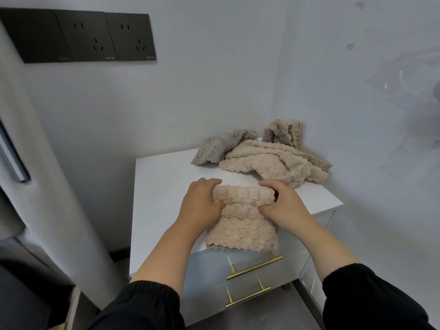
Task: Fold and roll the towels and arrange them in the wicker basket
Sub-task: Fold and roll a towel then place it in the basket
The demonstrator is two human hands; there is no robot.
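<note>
From my remote seat I see the beige nubbly fleece towel (241, 231) lying on the near part of the white cabinet top (162, 177), half rolled; the rolled part sits at its far end and the flat tail runs towards the camera, its scalloped edge hanging just over the front edge above the upper drawer; the left hand (202, 203) grips the left end of the roll, fingers curled over the top and thumb tucked against the near side; the right hand (284, 206) grips the right end the same way, so both hands are closed round the roll with the cloth stretched between them; black elastic-cuffed sleeves (147, 306) end partway up the forearms; at the back right of the top, apart from the roll, lies a loose heap: a crumpled grey towel (214, 148) on the left, a larger crumpled beige towel (273, 165) touching it on the right, and behind them, in the wall corner, a bunched taupe towel (283, 132); two brass bar handles (254, 267) show on the drawer fronts below; black socket plates (78, 35) sit high on the wall at the left.
</note>
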